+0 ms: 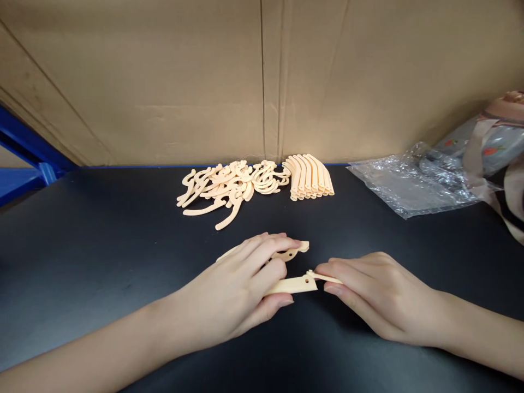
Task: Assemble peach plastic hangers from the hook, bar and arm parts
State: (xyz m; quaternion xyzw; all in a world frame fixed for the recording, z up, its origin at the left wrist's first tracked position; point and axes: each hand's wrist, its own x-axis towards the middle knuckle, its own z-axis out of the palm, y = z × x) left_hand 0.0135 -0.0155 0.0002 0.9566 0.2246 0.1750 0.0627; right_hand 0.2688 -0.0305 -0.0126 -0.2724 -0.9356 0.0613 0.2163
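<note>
My left hand (241,286) is closed around a flat, hollow-looking cream plastic arm (291,285) with a small round hole near its end. Under the outstretched fingers of the same hand is a second cream plastic piece (303,247), also with a hole; most of it is hidden. My right hand (380,297) pinches a thin cream plastic piece (328,278) between thumb and fingers. Its small knobbed end meets the end of the left hand's arm; whether it sits inside cannot be told. Fingers cover the rest of it.
Behind my hands lies a loose pile of curved, hook-like cream pieces (229,185). Right of it, curved cream arms (309,177) are stacked in rows. A clear plastic bag (409,185) and a strapped bag (499,131) lie at the right. Cardboard (184,82) backs the black table (82,234).
</note>
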